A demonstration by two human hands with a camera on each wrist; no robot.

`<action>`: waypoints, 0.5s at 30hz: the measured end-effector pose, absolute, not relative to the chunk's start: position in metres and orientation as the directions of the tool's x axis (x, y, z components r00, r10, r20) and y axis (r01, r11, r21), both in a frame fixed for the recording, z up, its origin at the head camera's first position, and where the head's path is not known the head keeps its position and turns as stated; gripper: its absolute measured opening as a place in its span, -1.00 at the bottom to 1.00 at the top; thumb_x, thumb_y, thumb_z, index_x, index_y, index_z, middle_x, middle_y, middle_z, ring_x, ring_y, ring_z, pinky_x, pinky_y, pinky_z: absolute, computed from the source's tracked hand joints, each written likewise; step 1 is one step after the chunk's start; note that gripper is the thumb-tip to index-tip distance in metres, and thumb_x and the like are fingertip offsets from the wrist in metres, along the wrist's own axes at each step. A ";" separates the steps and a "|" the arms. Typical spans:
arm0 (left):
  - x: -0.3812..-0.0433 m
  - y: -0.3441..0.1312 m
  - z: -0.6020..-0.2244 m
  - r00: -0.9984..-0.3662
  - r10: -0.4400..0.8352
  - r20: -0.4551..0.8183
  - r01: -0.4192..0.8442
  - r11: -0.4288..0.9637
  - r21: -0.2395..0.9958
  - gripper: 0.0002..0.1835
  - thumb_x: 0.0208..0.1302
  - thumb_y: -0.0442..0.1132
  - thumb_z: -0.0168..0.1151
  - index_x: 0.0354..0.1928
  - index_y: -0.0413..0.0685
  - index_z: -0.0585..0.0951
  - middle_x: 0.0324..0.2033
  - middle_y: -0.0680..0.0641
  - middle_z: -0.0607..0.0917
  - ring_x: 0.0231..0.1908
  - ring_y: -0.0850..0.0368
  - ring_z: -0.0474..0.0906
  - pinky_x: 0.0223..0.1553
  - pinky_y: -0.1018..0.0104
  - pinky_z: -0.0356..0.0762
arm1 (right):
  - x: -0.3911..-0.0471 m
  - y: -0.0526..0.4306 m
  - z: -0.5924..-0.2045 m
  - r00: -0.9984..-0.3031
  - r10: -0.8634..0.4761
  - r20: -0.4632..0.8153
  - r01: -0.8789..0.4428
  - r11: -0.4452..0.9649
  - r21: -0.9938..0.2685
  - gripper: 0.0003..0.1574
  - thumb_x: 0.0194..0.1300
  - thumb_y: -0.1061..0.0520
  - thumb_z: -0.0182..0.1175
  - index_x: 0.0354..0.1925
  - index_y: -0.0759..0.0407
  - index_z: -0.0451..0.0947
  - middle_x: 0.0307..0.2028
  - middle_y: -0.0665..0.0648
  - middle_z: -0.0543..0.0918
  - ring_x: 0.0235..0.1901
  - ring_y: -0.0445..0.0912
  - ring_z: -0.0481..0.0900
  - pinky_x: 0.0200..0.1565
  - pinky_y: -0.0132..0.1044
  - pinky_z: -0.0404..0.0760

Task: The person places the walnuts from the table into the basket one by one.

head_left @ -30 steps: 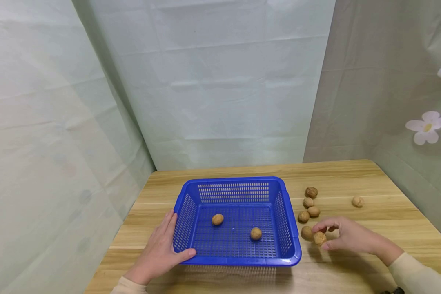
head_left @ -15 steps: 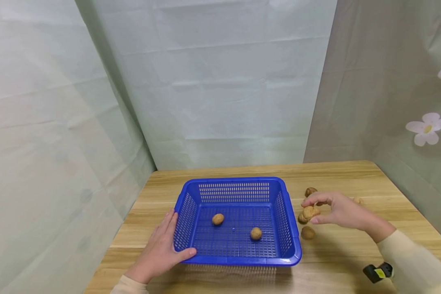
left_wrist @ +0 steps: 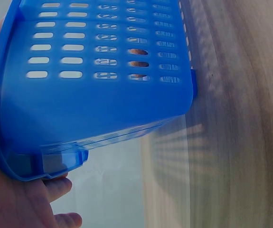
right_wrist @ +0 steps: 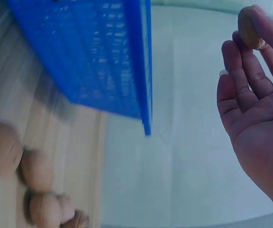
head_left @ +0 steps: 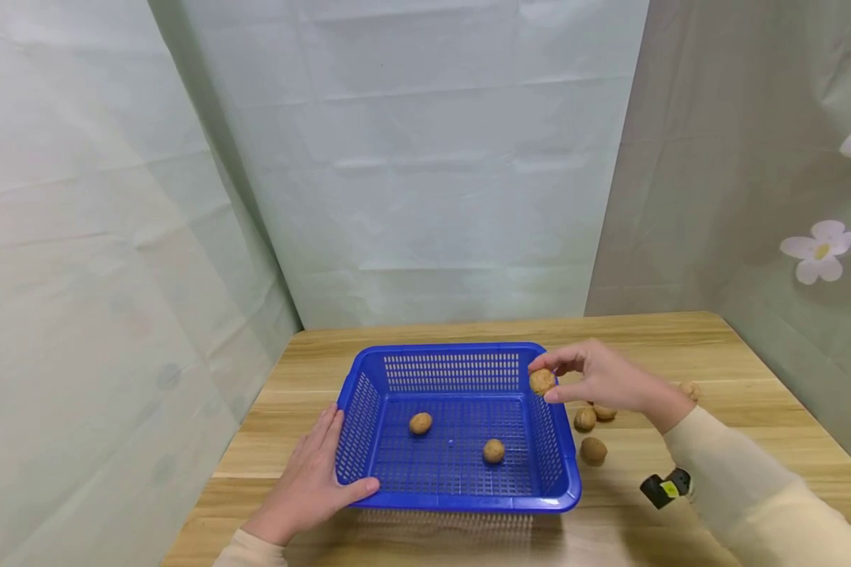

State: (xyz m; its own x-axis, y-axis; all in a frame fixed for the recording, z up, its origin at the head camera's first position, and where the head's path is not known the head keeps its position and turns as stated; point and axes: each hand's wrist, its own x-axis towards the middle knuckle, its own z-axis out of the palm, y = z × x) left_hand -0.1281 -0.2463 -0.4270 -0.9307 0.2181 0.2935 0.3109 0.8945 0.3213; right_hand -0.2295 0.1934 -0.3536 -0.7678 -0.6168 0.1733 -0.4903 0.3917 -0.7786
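Observation:
A blue plastic basket [head_left: 461, 502] stands on the table with two walnuts, one walnut [head_left: 420, 424] left of centre and another walnut [head_left: 493, 450] nearer the right front. My left hand [head_left: 305, 476] rests on the basket's near left corner, its thumb laid on the front rim and its fingers stretched along the left side. In the left wrist view this basket [left_wrist: 93, 104] hides part of the hand. Over the right rim, my right hand [head_left: 603, 378] pinches a walnut [head_left: 542, 382] between thumb and fingertips. The right wrist view shows this walnut [right_wrist: 249, 29] off the table.
Several more walnuts lie on the wooden table [head_left: 652, 339] right of the basket, among them a near walnut [head_left: 593, 451] and a walnut [head_left: 585, 419] behind it; my right hand and arm cover others. One walnut [head_left: 691, 391] sits farther right. Pale cloth [head_left: 432, 197] hangs behind.
My right hand has lifted the walnut from the table and carried it left and away from me, over the basket's right rim. The left hand and basket have stayed put.

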 end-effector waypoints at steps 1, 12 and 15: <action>-0.128 -0.246 -0.427 -0.930 0.219 0.294 0.312 0.894 0.321 0.22 -0.08 0.34 0.38 0.39 -0.43 0.14 0.41 -0.34 0.14 0.40 -0.26 0.01 0.24 -0.33 0.11 | -0.231 0.189 -0.352 -0.760 -0.624 0.181 -0.497 0.380 -0.780 -0.54 0.15 -0.02 0.39 0.04 0.00 0.63 -0.08 -0.09 0.68 -0.05 -0.08 0.57 0.02 -0.12 0.54; -0.131 -0.248 -0.429 -0.935 0.215 0.282 0.304 0.895 0.326 0.24 -0.09 0.33 0.39 0.40 -0.42 0.12 0.42 -0.34 0.10 0.40 -0.27 0.00 0.24 -0.35 0.09 | -0.251 0.129 -0.343 -0.716 -0.679 0.163 -0.478 0.306 -0.823 -0.47 0.14 -0.01 0.40 0.10 0.02 0.61 -0.04 -0.09 0.67 0.05 -0.08 0.55 0.14 0.01 0.47; -0.131 -0.248 -0.430 -0.939 0.208 0.274 0.296 0.895 0.333 0.24 -0.10 0.34 0.39 0.41 -0.42 0.12 0.43 -0.33 0.09 0.41 -0.26 -0.01 0.26 -0.34 0.08 | -0.256 0.114 -0.341 -0.697 -0.698 0.166 -0.499 0.305 -0.811 -0.48 0.13 0.02 0.41 0.09 -0.01 0.61 -0.08 -0.12 0.68 0.03 -0.10 0.56 0.12 -0.05 0.48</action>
